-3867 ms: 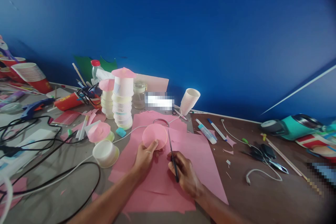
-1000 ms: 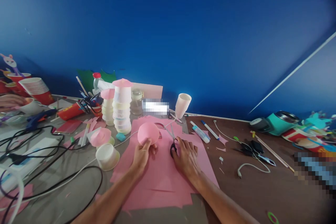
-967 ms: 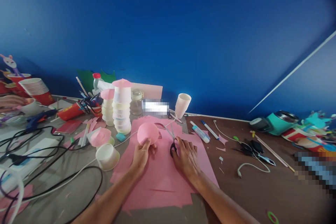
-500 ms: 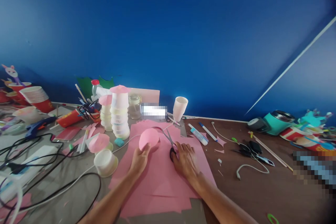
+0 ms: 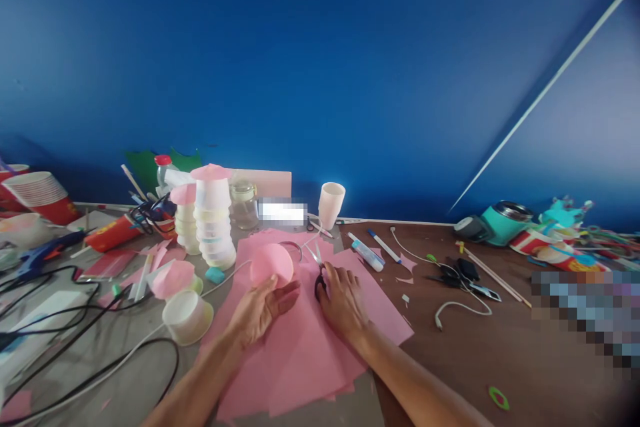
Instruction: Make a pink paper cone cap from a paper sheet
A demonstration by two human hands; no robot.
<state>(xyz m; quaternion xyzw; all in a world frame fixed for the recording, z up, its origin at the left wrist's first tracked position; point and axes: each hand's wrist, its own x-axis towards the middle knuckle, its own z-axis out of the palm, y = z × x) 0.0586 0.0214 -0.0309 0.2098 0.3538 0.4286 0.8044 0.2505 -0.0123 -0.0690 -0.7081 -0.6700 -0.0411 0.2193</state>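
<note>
The left hand (image 5: 259, 305) pinches a pink paper disc (image 5: 271, 265) by its near edge, while the right hand (image 5: 345, 297) lies palm down over pink sheets (image 5: 305, 363), its thumb beside the scissors (image 5: 320, 275), and I cannot tell whether it grips them. Just left of the left hand, a white cup (image 5: 186, 317) shows part of its inside. Beyond that hand stands a lidded jar (image 5: 243, 205), contents unclear; farther left, a red cup (image 5: 169, 232) holds pens, and red-and-white cups (image 5: 37, 195) nest together.
</note>
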